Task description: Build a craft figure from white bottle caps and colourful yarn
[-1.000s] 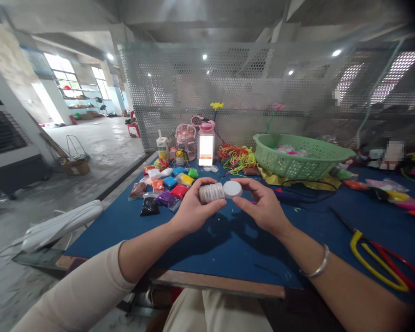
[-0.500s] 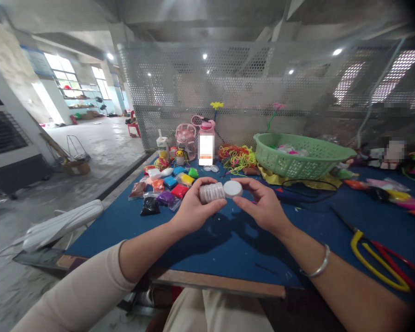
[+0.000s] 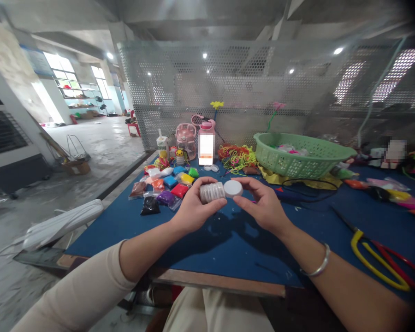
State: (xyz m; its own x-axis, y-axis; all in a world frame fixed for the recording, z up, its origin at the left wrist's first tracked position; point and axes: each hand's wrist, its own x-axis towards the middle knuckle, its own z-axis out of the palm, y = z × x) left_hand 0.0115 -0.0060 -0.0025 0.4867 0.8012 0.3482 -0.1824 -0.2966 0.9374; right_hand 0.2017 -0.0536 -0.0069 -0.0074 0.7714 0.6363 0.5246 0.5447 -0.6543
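Small, brightly coloured plastic packets [image 3: 166, 198] lie at left on blue-topped bench [image 3: 207, 253]. Left hand [image 3: 188, 212] grips clear ribbed plastic cylinder [image 3: 211, 192] on its side above bench, thumb in front. Flat white round disc [image 3: 233, 188] sits at cylinder's right end; contact between them unclear. Right hand [image 3: 271, 207] pinches disc between thumb and fingers. Farther right: green oval plastic basket [image 3: 297, 166], then scissors with yellow and red handles [image 3: 380, 263]. Seems a two-handed holding step; any move from here calls for steady grips, disc and cylinder being so close.
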